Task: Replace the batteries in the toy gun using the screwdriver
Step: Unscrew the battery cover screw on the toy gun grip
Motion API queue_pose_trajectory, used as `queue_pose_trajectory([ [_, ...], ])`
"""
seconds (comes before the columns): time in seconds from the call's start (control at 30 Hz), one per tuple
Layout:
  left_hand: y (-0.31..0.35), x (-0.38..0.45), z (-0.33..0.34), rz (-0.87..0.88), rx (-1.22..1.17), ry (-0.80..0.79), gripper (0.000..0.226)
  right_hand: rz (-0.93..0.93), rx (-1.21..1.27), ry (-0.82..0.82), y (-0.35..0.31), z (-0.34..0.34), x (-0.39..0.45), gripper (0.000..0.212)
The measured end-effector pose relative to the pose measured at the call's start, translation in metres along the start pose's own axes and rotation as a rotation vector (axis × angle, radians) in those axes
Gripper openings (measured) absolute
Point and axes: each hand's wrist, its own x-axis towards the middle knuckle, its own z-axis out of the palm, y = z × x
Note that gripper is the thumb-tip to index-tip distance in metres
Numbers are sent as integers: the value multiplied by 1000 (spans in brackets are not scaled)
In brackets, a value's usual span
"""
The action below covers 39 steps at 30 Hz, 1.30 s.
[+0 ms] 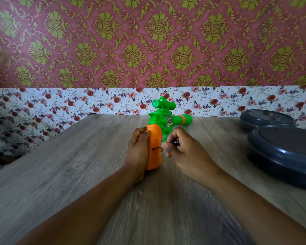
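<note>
The toy gun (pixel 163 124) stands near the middle of the desk (pixel 60 165), with its orange handle (pixel 154 147) pointing toward the person and its green body and barrel farther away, the barrel turned to the right. The left hand (pixel 138 151) grips the orange handle from the left side, the fingers curled around it. The right hand (pixel 182 149) is closed around the screwdriver (pixel 168 145); only a little of its dark handle shows between the fingers. The thin metal shaft lies almost level and its tip touches the side of the orange handle. At the right edge of the desk there are two dark round lids (pixel 283 152), one behind the other.
</note>
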Motion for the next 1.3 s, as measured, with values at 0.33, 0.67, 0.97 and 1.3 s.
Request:
queue_pose_trajectory([
  [0.33, -1, -1, 1, -9, -32, 18, 20, -34, -131, -6, 4, 0, 1, 17],
  [0.67, -2, 2, 0, -16, -22, 31, 19, -12, -21, -12, 7, 1, 0, 14],
  [0.97, -4, 4, 0, 0, -21, 28, 20, -125, -196, 26, 7, 0, 0, 17],
  [1.3, -2, 3, 0, 2, -12, 2, 17, -58, 74, 40, 8, 3, 1, 18],
])
